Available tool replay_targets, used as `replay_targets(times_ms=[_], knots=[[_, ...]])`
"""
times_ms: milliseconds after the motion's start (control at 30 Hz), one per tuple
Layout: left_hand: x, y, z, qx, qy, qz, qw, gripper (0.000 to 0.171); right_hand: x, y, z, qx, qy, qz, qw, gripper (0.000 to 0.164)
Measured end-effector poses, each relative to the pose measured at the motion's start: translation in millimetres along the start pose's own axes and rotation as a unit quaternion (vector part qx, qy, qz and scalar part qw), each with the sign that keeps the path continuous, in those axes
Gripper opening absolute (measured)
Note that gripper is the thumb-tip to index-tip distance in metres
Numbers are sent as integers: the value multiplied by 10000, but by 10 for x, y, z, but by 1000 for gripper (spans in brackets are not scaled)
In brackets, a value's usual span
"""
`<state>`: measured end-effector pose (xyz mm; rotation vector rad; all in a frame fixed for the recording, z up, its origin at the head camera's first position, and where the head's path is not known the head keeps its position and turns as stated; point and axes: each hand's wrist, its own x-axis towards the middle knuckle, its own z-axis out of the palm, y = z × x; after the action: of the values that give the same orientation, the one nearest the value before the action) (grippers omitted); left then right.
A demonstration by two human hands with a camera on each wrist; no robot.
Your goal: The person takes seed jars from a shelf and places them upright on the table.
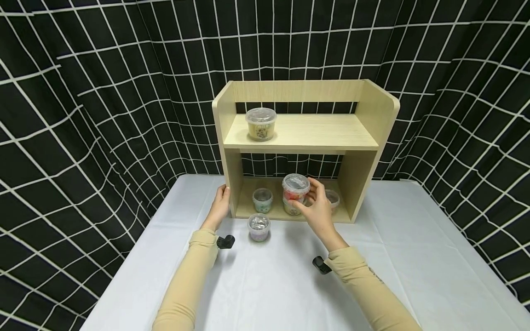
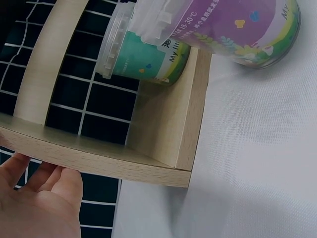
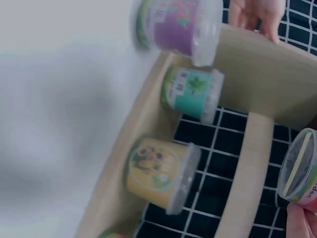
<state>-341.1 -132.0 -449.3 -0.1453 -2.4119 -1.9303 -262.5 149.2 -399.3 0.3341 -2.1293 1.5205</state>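
The right hand (image 1: 318,208) pinches a red tub (image 1: 295,187) at the front of a wooden shelf unit (image 1: 319,131), whose left side the left hand (image 1: 219,207) touches, fingers fairly straight. The unit stands on a white surface (image 1: 265,285) amid black, white-gridded cloth (image 1: 273,55). The red tub partly hides a yellow tub (image 1: 290,209); the right hand partly covers a clear-lidded tub (image 1: 333,197). A teal tub (image 1: 262,203) stands inside, a purple tub (image 1: 259,230) in front, a cream tub (image 1: 261,128) above.

The right wrist view cuts off the red tub (image 3: 300,166) and right grip (image 3: 301,223); in the head view that grip partly hides the rightmost tub (image 1: 333,199); lettering on the uppermost tub (image 1: 262,130) seems too small to read; the left wrist view crops the purple tub (image 2: 237,29).
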Motion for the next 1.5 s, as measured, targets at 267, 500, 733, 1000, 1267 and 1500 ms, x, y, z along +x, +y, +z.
replay_targets(times_ms=[267,500,733,1000,1267,1500], knots=[[4,0,6,29,-3,71,10000,54,-112,105,65,-50,-95,229,9997,78],[4,-1,6,7,13,17,10000,54,-200,189,107,96,-92,500,9987,79],[1,0,1,3,-43,-21,10000,56,-276,258,148,195,-149,802,9965,80],[-8,-4,9,-49,-29,-30,10000,56,-382,352,179,-42,-245,961,9951,78],[-106,183,-11,-204,-133,-107,9996,51,-444,433,198,-367,-351,1144,9921,76],[-91,132,-3,-98,-75,36,9999,53,-485,507,196,-433,-403,1192,9911,75]])
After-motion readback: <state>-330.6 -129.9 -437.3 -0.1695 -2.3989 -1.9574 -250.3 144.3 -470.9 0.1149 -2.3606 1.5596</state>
